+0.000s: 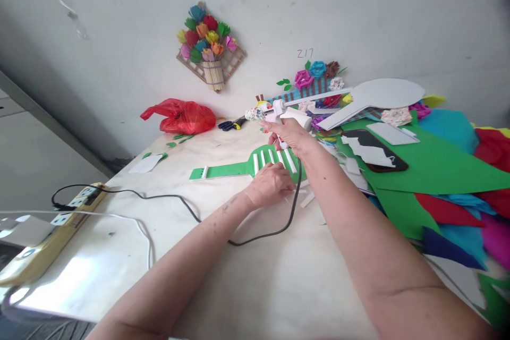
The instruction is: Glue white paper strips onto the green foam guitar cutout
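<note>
A green paddle shape (241, 168) lies flat at the middle of the frame, its long axis running nearly level, with the narrow handle pointing left and the round end, crossed by white strips (271, 156), to the right. The left hand (273, 185) is the nearer one, resting over the lower edge of the round end with its fingers curled downward; whether they pinch anything cannot be told. Just above and to the right, the right hand (290, 135) is closed round a glue gun (279, 107), so the paddle lies below it and to its left in the frame. The pale desk (247, 281) carries a power strip (75, 210) at the left edge, then a red plastic bag (187, 117) and scissors (232, 124) at upper centre, and at right a dark phone (392, 166) under white scraps, beside a broad green sheet (434, 164). Behind, a bunch of craft flowers (205, 37) hangs left of centre on the grey wall (271, 5).
</note>
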`<state>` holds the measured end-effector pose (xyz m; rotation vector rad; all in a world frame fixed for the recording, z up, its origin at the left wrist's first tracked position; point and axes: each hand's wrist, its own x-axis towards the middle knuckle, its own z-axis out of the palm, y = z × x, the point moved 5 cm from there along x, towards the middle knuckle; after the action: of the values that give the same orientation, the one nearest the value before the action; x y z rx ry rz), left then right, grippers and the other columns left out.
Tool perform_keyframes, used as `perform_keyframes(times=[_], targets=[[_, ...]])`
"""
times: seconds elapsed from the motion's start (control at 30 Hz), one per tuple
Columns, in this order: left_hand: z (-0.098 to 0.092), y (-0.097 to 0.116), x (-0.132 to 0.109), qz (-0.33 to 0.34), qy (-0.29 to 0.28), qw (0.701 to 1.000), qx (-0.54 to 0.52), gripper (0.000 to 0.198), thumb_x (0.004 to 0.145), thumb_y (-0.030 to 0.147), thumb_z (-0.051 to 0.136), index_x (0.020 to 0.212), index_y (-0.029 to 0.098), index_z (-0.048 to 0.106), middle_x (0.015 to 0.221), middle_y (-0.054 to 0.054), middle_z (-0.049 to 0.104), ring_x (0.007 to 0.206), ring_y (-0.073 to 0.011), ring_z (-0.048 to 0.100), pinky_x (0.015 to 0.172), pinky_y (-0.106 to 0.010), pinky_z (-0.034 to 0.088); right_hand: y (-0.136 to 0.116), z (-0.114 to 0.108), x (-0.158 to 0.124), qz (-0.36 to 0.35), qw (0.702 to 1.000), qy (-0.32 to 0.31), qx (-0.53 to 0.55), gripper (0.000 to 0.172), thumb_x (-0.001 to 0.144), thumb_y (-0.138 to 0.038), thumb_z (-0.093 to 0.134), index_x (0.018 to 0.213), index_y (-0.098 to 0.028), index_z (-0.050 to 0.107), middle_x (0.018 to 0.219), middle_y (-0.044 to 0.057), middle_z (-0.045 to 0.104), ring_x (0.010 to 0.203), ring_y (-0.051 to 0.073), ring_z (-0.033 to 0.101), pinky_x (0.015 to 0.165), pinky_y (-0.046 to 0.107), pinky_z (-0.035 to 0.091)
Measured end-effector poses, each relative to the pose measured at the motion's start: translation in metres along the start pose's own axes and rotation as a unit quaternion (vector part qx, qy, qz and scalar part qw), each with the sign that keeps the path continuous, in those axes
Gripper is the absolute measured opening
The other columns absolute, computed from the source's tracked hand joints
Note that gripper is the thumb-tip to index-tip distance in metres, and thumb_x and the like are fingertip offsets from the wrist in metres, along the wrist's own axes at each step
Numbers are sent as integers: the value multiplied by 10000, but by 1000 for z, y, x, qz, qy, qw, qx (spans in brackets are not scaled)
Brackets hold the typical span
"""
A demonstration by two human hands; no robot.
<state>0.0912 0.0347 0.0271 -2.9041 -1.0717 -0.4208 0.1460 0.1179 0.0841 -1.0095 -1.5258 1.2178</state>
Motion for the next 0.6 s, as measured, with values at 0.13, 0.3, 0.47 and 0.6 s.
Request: perform_keyframes(times=[0.13,0.3,0.47,0.6], targets=[[-17,-23,-17,-90,66,986,-124,93,752,187,569,701,179,646,738,-20,669,734,-142,572,690,-261,430,-7,2,-3,-23,998,23,50,374,676,-474,681,747,-120,588,437,-12,536,280,67,422,272,173,272],[-37,-97,-62,-273,193,902,-275,214,664,306,649,813,152,646,618,-11,636,557,-122,570,535,-224,433,-7,4,-5,-14,994,56,93,346,716,-465,647,751,-129,578,427,-37,511,276,55,407,281,170,276],[-47,-158,-113,-384,252,858,-230,435,610,373,673,990,163,633,663,-23,659,585,-140,591,536,-231,415,11,22,-2,33,994,28,97,335,713,-460,649,733,-134,574,406,-36,497,277,63,408,286,176,288],[-48,-176,-137,-474,223,841,-136,394,612,385,655,960,200,664,724,-22,691,664,-159,615,582,-241,419,30,41,2,49,996,4,76,300,731,-429,638,741,-135,576,397,-34,498,277,72,419,281,178,285]])
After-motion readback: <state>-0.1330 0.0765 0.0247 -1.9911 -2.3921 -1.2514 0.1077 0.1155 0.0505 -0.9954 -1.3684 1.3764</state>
